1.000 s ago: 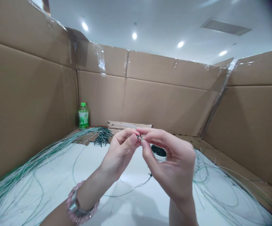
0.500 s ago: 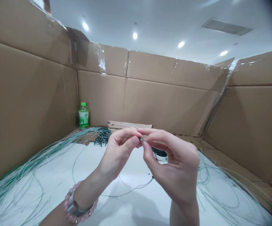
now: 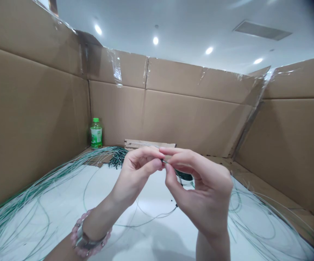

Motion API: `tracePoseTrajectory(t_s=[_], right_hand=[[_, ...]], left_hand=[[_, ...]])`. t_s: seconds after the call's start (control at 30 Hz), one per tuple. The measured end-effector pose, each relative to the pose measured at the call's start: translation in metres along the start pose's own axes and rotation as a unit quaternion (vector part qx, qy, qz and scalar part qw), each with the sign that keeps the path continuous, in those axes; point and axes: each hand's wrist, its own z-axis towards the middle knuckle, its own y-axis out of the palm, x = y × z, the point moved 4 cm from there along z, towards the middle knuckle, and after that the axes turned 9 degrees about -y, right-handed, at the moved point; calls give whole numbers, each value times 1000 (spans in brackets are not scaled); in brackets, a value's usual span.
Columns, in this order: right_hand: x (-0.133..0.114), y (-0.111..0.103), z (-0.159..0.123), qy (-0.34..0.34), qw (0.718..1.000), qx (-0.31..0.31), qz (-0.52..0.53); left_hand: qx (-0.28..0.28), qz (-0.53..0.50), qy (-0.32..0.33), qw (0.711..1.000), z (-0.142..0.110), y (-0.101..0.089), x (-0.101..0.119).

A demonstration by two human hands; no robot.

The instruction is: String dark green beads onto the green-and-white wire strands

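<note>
My left hand (image 3: 136,177) and my right hand (image 3: 200,188) meet fingertip to fingertip above a white table (image 3: 151,232). Both pinch the end of a thin green wire (image 3: 163,161) between thumb and forefinger. A loose length of that wire (image 3: 151,217) hangs down and curls on the table under my hands. A pink bead bracelet (image 3: 87,239) is on my left wrist. Behind my right hand a small dish of dark pieces (image 3: 184,176) is partly hidden.
Long green wires fan across the table on the left (image 3: 32,195) and loop on the right (image 3: 255,214). A dark bundle of wire ends (image 3: 117,158) lies at the back, near a green bottle (image 3: 96,133). Cardboard walls (image 3: 189,119) enclose the table.
Both hands have drifted slightly right and up while keeping the pinch on the wire end. My left forearm has slid a little lower in view.
</note>
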Motion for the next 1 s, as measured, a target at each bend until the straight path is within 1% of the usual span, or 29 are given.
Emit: tracePoseTrajectory(t_s=[0.13, 0.3, 0.53, 0.63, 0.77, 0.87, 1.0], right_hand=[[-1, -1, 0, 2, 1000, -13, -8], [-4, -2, 0, -4, 1000, -5, -21], [-3, -1, 0, 0, 1000, 18, -12], [-3, 0, 3, 2, 1000, 18, 6], [-5, -1, 3, 8, 1000, 18, -2], [-6, -1, 1, 7, 1000, 27, -7], [-5, 0, 0, 18, 1000, 21, -9]], left_hand=[[-11, 50, 16, 999, -1, -2, 2], [-9, 86, 37, 996, -4, -5, 2], [40, 62, 58, 996, -5, -2, 5], [63, 44, 66, 995, -5, -1, 7], [80, 34, 74, 993, -7, -3, 5], [88, 58, 90, 990, -9, -4, 5], [105, 99, 138, 980, -11, -4, 8]])
